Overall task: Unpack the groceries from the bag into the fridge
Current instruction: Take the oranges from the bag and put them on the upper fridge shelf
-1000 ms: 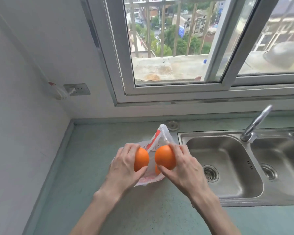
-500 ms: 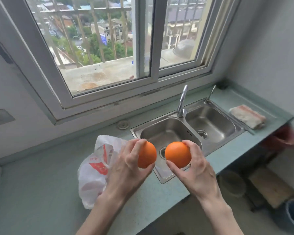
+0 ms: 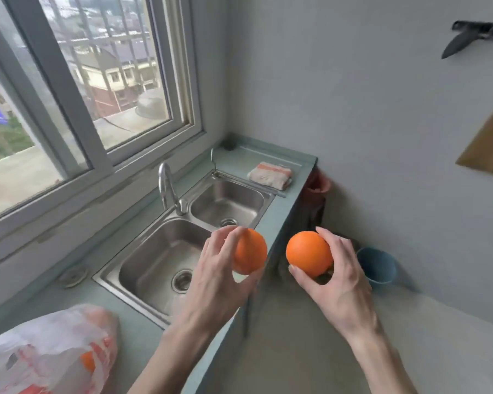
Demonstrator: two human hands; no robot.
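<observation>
Two oranges are held up — the left hand (image 3: pixel 219 280) grips one orange (image 3: pixel 251 251), the right hand (image 3: pixel 336 282) grips another (image 3: pixel 308 253) — seemingly for carrying to an unseen fridge. Behind, the grocery bag (image 3: pixel 52 356) sits on the table (image 3: pixel 137 336), another orange inside.

Open air is found between the left hand (image 3: pixel 219 275) and the right hand (image 3: pixel 337 282), each filled by an orange — the left orange (image 3: pixel 249 251), the right orange (image 3: pixel 308 253). Below the left hand the counter edge (image 3: pixel 285 214) and the double sink (image 3: pixel 165 260) are met, with the tap (image 3: pixel 168 189) rising behind. To the right, passage is bounded by the wall (image 3: pixel 382 115); the floor beneath is occupied by a blue bucket (image 3: pixel 377 265). The near-left counter is taken up by the plastic bag (image 3: pixel 52 356), a folded cloth (image 3: pixel 271 174) lying at the far end.
</observation>
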